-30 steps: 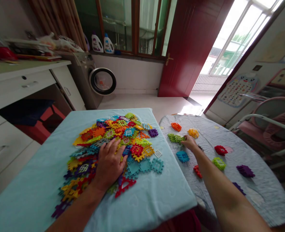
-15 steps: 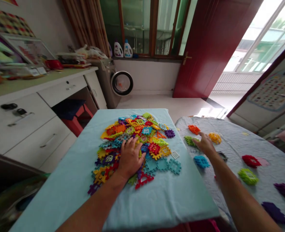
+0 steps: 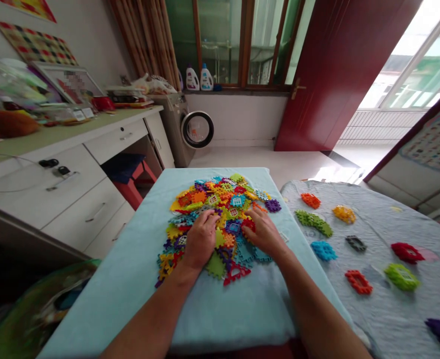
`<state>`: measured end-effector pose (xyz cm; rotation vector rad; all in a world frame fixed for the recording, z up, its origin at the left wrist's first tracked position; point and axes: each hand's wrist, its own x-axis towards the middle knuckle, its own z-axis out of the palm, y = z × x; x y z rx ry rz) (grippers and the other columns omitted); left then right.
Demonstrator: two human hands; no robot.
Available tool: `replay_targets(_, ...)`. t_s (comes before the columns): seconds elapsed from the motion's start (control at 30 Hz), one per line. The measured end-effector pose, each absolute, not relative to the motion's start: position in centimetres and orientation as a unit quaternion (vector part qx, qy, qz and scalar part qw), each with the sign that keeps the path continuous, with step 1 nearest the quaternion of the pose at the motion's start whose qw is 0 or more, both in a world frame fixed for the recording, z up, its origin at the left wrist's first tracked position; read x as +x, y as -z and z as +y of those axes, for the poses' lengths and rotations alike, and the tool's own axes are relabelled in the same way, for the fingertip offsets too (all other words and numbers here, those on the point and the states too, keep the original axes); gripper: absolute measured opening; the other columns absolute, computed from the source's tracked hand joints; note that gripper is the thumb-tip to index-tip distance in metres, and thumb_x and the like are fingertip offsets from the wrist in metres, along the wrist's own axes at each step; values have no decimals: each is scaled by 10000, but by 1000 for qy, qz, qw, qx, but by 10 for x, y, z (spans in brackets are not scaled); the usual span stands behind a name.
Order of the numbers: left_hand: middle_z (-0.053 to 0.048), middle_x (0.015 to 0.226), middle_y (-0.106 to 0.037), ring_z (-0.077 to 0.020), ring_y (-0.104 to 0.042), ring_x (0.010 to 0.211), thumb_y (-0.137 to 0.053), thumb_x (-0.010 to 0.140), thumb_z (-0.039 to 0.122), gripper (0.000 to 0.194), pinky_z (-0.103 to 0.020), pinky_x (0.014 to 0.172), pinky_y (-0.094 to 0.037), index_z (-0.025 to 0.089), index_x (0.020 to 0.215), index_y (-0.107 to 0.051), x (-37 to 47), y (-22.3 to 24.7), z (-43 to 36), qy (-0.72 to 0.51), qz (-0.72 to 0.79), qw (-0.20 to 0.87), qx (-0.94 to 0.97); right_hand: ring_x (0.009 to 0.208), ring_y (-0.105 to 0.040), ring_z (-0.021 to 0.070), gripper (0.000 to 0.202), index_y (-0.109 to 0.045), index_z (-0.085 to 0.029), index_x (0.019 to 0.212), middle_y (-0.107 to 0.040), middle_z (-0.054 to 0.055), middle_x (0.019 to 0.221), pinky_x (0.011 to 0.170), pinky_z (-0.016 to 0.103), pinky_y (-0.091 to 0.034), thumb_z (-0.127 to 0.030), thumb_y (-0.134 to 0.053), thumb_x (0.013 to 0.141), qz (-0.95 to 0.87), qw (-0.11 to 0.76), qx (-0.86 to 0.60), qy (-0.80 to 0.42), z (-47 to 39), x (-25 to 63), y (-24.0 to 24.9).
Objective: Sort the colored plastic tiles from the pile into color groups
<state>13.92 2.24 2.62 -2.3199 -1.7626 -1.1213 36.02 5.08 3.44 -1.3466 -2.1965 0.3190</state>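
On the light-blue cloth of the table (image 3: 238, 319) lies a heap of colourful notched plastic building pieces (image 3: 227, 187). Over the heap's middle, my left hand (image 3: 202, 239) is bent with fingers curled and drawn together; what they pinch, if anything, is hidden. My right hand (image 3: 263, 230) reaches in from the right, its thumb and fingers apart on either side of a red building piece (image 3: 247, 225). I cannot see it lifted. A green toothed piece (image 3: 216, 265) and a red triangular frame (image 3: 236, 272) lie at the heap's near edge.
Right of the table, a grey cloth-covered surface (image 3: 339, 309) bears pieces sorted by colour: a green row (image 3: 313, 222), a blue group (image 3: 323, 250), an orange frame (image 3: 359, 282) and others. At left stand drawers (image 3: 81, 209) and a stool (image 3: 124, 172); a washing machine (image 3: 180, 134) is behind.
My right hand has moved left from the green pieces on the grey cloth to the heap. The green row there is longer. My left hand stays over the heap, its fingers more curled.
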Motion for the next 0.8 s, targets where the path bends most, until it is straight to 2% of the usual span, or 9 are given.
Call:
replay_targets(0.17, -137, 1281, -602, -291, -559, 1222, -531, 911, 248, 273, -476, 1103, -453, 177, 1140, -663, 131, -26, 27, 330, -594, 45, -732, 1066, -586, 289, 360, -633, -156, 1188, -677, 117, 1110, 972, 423, -452, -286, -670, 854, -811, 254, -515, -108, 52, 364, -21)
replay_targets(0.27, -169, 1362, -556, -338, -500, 1289, -622, 869, 388, 412, -515, 1140, -400, 156, 1209, -639, 136, -23, 29, 288, -605, 61, -740, 1056, -578, 283, 325, -648, -155, 1159, -684, 111, 1100, 966, 411, -445, -273, -671, 857, -812, 256, -512, -116, 50, 362, -24)
replay_targets(0.33, -172, 1373, -551, -343, -489, 1297, -658, 837, 428, 485, -514, 1137, -394, 160, 1239, -624, 142, -23, 31, 261, -620, 62, -737, 1053, -569, 278, 309, -656, -161, 1148, -685, 107, 1099, 959, 405, -441, -266, -673, 857, -814, 259, -506, -120, 48, 358, -27)
replay_targets(0.6, -135, 1206, -641, -326, -556, 1155, -665, 804, 449, 499, -461, 1032, -457, 176, 1219, -623, 153, -34, 35, 213, -674, 67, -704, 1013, -561, 267, 260, -675, -194, 1098, -691, 87, 1063, 919, 411, -426, -272, -670, 849, -836, 266, -462, -128, 40, 345, -25)
replay_targets(0.8, -132, 1183, -682, -303, -602, 1118, -615, 848, 406, 461, -430, 1042, -459, 147, 1230, -624, 149, -34, 38, 255, -654, 69, -709, 1065, -542, 277, 253, -683, -204, 1085, -687, 81, 1142, 961, 447, -393, -266, -663, 840, -843, 293, -436, -118, 31, 336, -30)
